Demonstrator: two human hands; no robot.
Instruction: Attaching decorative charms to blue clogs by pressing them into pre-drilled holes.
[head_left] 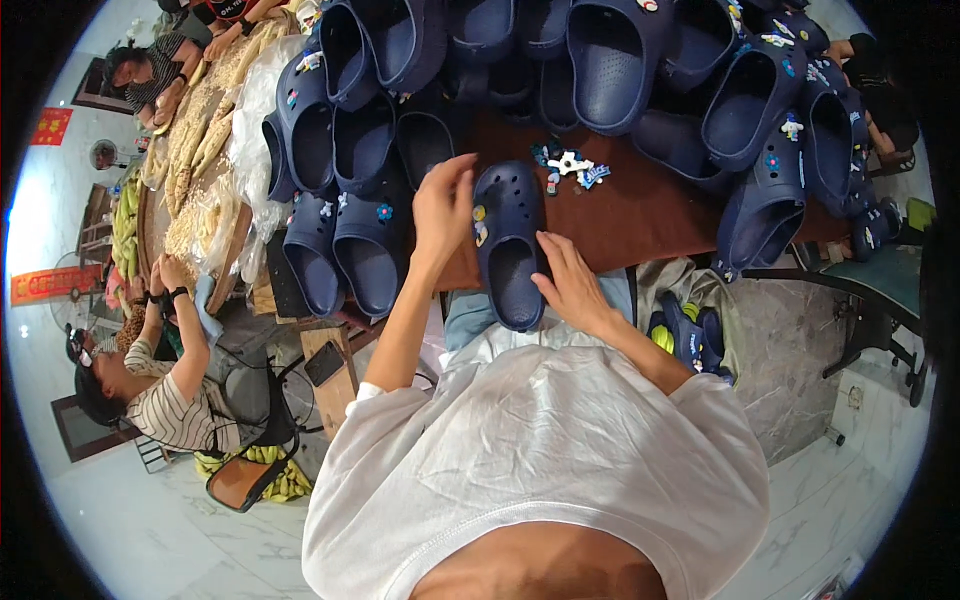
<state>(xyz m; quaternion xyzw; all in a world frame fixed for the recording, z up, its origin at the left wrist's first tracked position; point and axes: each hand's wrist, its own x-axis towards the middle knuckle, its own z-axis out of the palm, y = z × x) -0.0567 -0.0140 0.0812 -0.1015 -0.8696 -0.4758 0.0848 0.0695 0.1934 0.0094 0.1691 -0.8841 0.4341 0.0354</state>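
A dark blue clog (513,275) with small holes lies on the brown tabletop before me, its toe pointing away and its heel toward me. Two small charms (479,225) sit on its upper left side. My right hand (573,285) holds the clog by its right side, fingertips and thumb at the rim of the foot opening. Just left of the toe, my left hand (443,210) is raised with loosely bent fingers, apart from the clog; nothing shows in it. A small pile of loose white and blue charms (575,168) lies beyond the clog, slightly right.
Several more blue clogs (375,260) crowd the left, back and right of the brown table (640,220). A bag (735,310) with clogs hangs at the right. A phone (324,363) rests on a wooden stool. At left, people work at a round table (240,235) heaped with pale produce.
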